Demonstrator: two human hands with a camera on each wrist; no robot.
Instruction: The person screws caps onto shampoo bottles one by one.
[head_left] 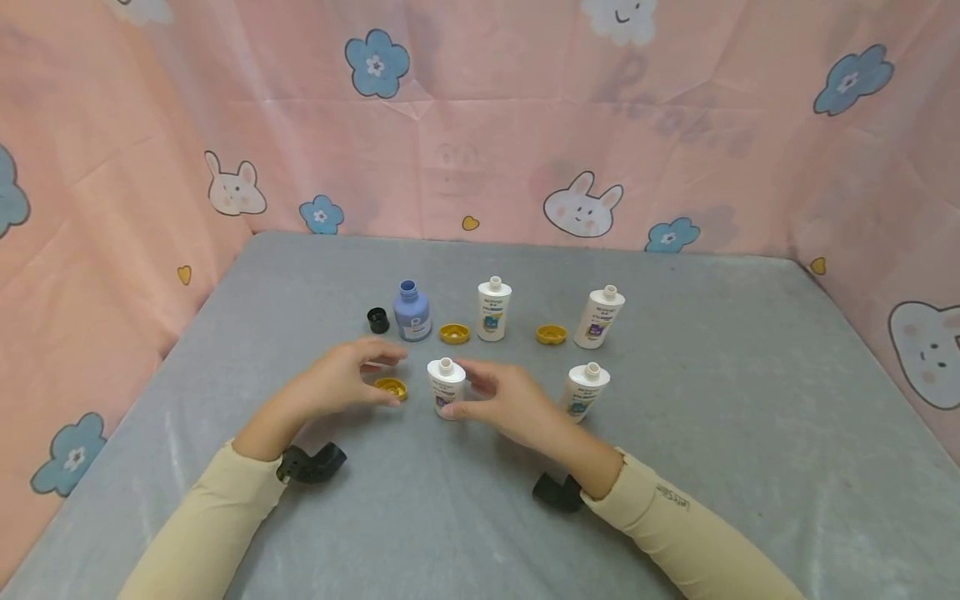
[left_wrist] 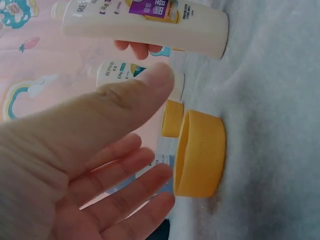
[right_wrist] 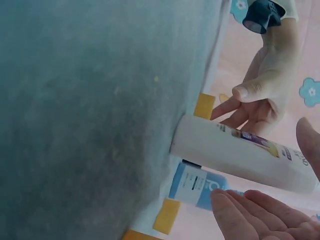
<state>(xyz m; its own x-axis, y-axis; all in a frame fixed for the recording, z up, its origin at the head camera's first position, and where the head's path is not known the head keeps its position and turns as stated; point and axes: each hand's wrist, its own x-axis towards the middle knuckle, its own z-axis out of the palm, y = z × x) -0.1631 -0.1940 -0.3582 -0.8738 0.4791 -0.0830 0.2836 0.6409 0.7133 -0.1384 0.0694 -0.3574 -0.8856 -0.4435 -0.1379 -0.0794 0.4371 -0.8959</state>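
My left hand (head_left: 339, 383) is beside a yellow cap (left_wrist: 204, 155), thumb and fingers spread around it without gripping. Just right of that cap, an uncapped white bottle (head_left: 446, 385) with a purple label stands upright on the cloth. Around this bottle, the thumb and fingers of my right hand (head_left: 517, 403) are held apart. The right wrist view shows gaps between the bottle and both the right thumb and fingers. Partly behind my right hand is another uncapped white bottle (head_left: 588, 382), with a teal label.
Behind the hands stand a blue bottle (head_left: 412, 315), a teal-labelled white bottle (head_left: 493, 308) and a purple-labelled white bottle (head_left: 599, 317), all uncapped. Between them lie two yellow caps, one left (head_left: 453, 334) and one right (head_left: 551, 335). A black cap (head_left: 378, 320) is beside the blue bottle.
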